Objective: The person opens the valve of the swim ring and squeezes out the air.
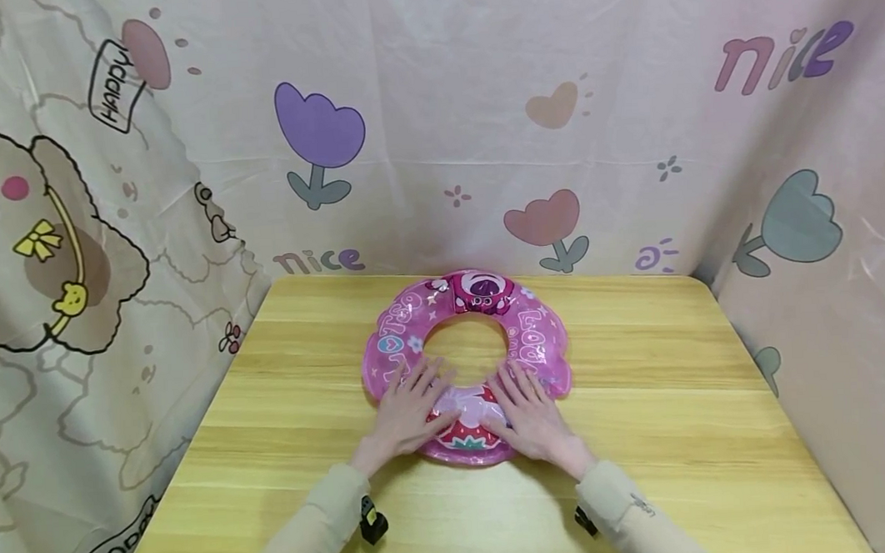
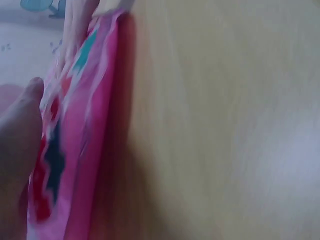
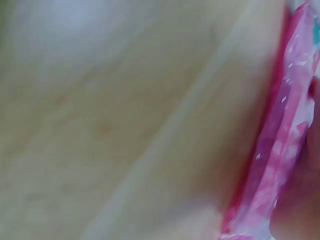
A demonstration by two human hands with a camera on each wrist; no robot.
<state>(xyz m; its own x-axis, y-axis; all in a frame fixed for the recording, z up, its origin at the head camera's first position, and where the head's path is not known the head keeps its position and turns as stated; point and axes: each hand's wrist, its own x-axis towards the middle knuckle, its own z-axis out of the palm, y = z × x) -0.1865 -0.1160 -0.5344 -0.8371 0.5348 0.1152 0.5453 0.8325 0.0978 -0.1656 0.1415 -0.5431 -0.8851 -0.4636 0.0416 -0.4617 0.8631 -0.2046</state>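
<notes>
A pink inflatable swim ring lies flat on the wooden table, printed with a bear at the far side and strawberries at the near side. My left hand rests on its near left part with the fingers spread. On the near right part lies my right hand, its fingers also straight and spread. In the left wrist view the thumb is over the ring's near edge. The right wrist view shows the ring's edge beside part of the right hand.
The wooden table extends on all sides of the ring. Behind it hangs a printed cloth with tulips and lettering, and similar cloth hangs at the left. Small black devices sit at both wrists.
</notes>
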